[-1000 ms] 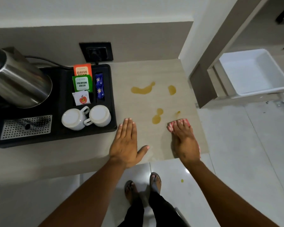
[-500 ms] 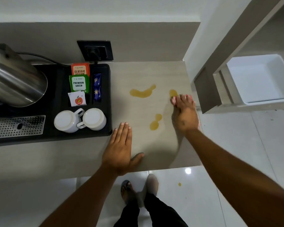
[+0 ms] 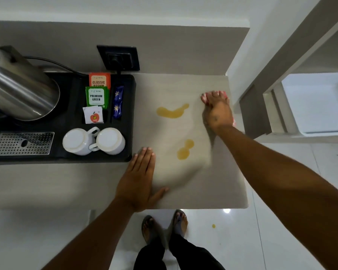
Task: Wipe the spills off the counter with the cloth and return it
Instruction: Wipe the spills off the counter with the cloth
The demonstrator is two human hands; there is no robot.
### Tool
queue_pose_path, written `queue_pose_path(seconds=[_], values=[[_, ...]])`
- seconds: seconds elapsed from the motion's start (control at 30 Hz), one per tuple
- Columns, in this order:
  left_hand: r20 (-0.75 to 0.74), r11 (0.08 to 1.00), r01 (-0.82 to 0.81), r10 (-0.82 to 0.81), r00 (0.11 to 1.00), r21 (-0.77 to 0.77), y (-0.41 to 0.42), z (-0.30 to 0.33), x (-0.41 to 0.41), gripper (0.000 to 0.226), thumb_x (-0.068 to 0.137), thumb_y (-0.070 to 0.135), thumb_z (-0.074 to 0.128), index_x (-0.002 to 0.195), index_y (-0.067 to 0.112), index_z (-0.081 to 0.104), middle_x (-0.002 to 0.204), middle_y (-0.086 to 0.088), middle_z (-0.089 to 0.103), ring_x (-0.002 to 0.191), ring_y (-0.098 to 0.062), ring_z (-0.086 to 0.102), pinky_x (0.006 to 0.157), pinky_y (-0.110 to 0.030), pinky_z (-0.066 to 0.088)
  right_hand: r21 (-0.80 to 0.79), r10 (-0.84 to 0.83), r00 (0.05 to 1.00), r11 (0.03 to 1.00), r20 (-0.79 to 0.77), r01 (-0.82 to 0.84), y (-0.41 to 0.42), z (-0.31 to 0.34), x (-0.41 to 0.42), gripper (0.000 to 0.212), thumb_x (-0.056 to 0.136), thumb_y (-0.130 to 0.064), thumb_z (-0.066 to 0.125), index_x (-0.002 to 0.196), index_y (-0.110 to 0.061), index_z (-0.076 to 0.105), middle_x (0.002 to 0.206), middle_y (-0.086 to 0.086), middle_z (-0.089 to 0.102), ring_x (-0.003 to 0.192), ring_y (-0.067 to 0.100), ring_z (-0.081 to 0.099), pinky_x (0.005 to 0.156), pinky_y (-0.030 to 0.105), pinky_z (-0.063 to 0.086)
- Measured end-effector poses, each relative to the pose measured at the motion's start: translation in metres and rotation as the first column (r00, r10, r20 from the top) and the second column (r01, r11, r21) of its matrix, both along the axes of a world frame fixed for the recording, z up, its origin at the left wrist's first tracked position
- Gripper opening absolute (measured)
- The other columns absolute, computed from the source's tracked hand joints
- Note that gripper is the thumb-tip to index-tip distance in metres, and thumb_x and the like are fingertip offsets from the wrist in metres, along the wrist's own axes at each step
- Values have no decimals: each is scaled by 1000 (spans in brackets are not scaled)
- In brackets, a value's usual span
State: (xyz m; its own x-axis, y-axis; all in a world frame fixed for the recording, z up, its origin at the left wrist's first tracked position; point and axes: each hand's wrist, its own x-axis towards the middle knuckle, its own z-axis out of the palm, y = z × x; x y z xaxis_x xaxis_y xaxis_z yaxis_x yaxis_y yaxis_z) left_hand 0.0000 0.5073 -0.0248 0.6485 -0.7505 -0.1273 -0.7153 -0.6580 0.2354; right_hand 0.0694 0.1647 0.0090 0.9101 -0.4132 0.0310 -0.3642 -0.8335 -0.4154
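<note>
My right hand [image 3: 218, 112] presses a pink cloth [image 3: 234, 121] flat on the beige counter [image 3: 183, 191], far back by the right edge. Only thin slivers of the cloth show past my fingertips and beside my wrist. A long amber spill [image 3: 172, 112] lies just left of that hand. A second, two-lobed amber spill [image 3: 184, 150] sits nearer the front. My left hand [image 3: 139, 180] rests flat, palm down, on the counter near its front edge, holding nothing.
A black tray [image 3: 129, 117] on the left holds a steel kettle [image 3: 21, 92], tea sachets [image 3: 97, 96], two upturned white cups [image 3: 94, 141] and a drip grate [image 3: 22, 143]. A wall socket [image 3: 118, 58] sits behind. A white open drawer [image 3: 318, 104] is right. An amber drop [image 3: 213, 226] lies on the floor.
My right hand slid the cloth from the front right of the counter to the far back. The two small right-hand spills it passed over are gone. My left hand stayed put.
</note>
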Motion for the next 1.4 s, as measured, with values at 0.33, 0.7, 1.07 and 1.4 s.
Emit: queue_pose_path(seconds=[0.33, 0.7, 1.07, 1.4], values=[[19, 1000, -11, 11, 1000, -17, -1, -5, 0, 106, 91, 75, 43, 160, 0, 13, 170, -21, 13, 159, -31, 0, 128, -52, 14, -16, 220, 972, 975, -83, -222, -20, -9, -18, 57, 83, -5, 43, 137, -17, 55, 150, 16, 49, 144, 43, 34, 121, 50, 23], [-24, 1000, -15, 15, 1000, -5, 1, -3, -1, 106, 91, 75, 40, 160, 1, 9, 171, -20, 9, 159, -30, -2, 128, -49, 12, 4, 452, 892, 892, -28, -452, 35, -14, 57, 53, 85, 6, 48, 133, -12, 61, 147, 14, 53, 144, 39, 35, 122, 37, 16], [-16, 997, -38, 37, 999, -67, -1, -1, -2, 106, 88, 70, 50, 159, -2, 18, 169, -21, 17, 159, -32, 5, 129, -49, 11, -38, 205, 978, 978, -25, -206, 2, -9, 78, 31, 94, -14, 42, 117, -24, 61, 133, 7, 58, 136, 34, 41, 115, 40, 33], [2, 1000, -31, 31, 1000, 2, 0, 1, -2, 106, 89, 75, 41, 160, 0, 13, 170, -21, 12, 159, -31, -1, 129, -45, 3, -28, 706, 707, 706, -44, -707, 70, -12, 35, 57, 87, 10, 48, 141, -7, 52, 152, 19, 43, 147, 42, 29, 125, 48, 17]])
